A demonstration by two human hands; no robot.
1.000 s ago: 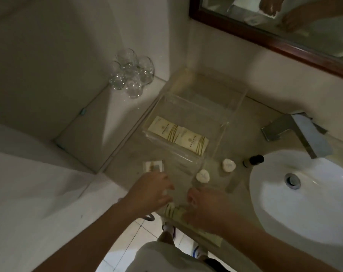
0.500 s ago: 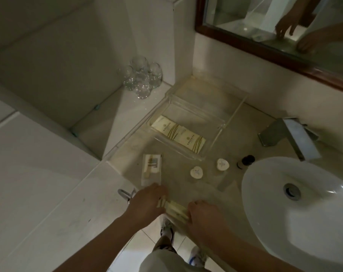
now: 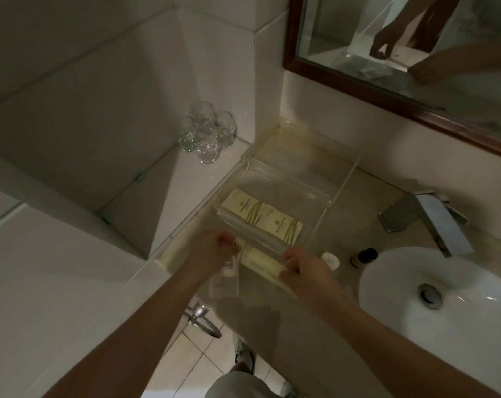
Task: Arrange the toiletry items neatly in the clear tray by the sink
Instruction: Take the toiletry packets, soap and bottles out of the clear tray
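The clear tray [image 3: 315, 191] stands on the counter left of the sink, with two cream toiletry boxes [image 3: 265, 218] lying side by side inside it. Just in front of its near wall, a long cream packet [image 3: 260, 261] is held at both ends: my left hand [image 3: 215, 248] pinches its left end, my right hand [image 3: 304, 268] grips its right end. A small clear-wrapped item [image 3: 225, 285] lies on the counter below my left hand. A round white soap [image 3: 331, 259] and a small dark-capped bottle [image 3: 364, 257] sit on the counter near the basin.
The white basin [image 3: 444, 305] fills the lower right, with a chrome tap [image 3: 433, 222] behind it. Several upturned glasses [image 3: 206, 136] cluster on the tiled ledge at the back left. A wood-framed mirror [image 3: 358, 81] hangs above. The counter's front edge drops to the floor tiles.
Both hands have lifted the long cream packet from the counter's front edge and carried it forward to the tray's near wall. One round soap is now hidden behind my right hand.
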